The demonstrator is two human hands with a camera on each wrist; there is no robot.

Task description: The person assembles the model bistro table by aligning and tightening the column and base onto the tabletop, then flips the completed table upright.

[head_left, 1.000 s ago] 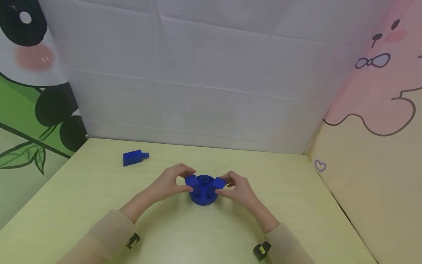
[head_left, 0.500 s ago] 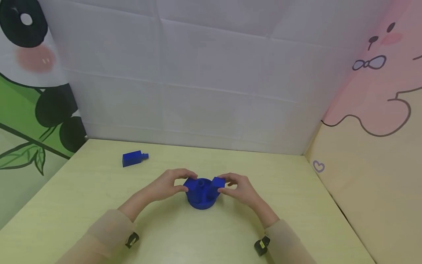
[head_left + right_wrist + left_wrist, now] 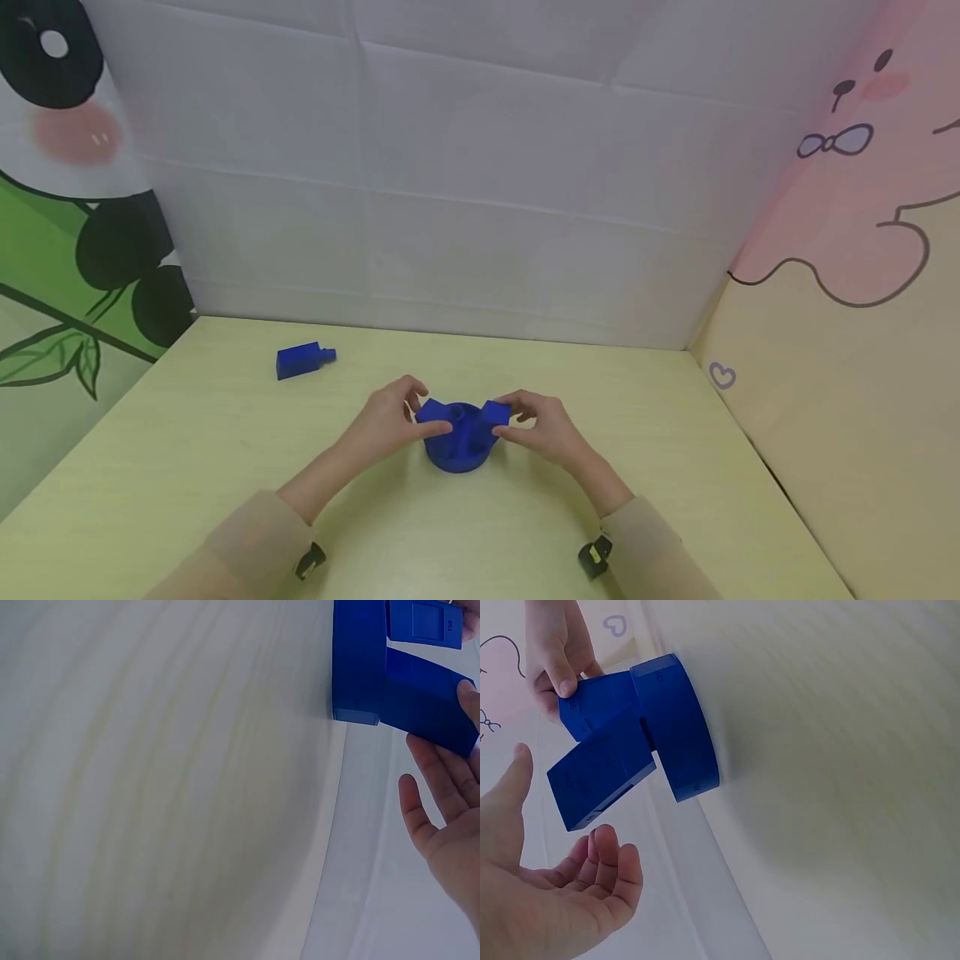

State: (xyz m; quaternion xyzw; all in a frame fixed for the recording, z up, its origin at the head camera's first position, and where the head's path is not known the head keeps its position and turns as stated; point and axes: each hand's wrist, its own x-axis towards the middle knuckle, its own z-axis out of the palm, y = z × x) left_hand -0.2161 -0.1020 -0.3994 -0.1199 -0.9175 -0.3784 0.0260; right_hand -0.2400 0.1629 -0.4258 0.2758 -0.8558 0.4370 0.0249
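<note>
A round blue base (image 3: 457, 461) stands at the middle of the table, with a hollow round post inside its rim. Two blue blocks lean outward from it, a left block (image 3: 592, 776) and a right block (image 3: 496, 413). My left hand (image 3: 386, 423) is beside the left block; in the left wrist view its thumb and fingers are spread around that block with a gap on either side. My right hand (image 3: 546, 430) pinches the right block between thumb and fingers, seen also in the right wrist view. How the blocks join the base is partly hidden.
A loose blue block (image 3: 300, 361) with a narrow stub at one end lies on the table (image 3: 615, 400) at the back left. A white sheet (image 3: 480, 183) hangs behind the table. Cartoon-printed panels flank it on both sides.
The base shifted slightly toward me, then stayed nearly in place. My left hand has released the left block, its fingers moving away from it. The right hand keeps its pinch.
</note>
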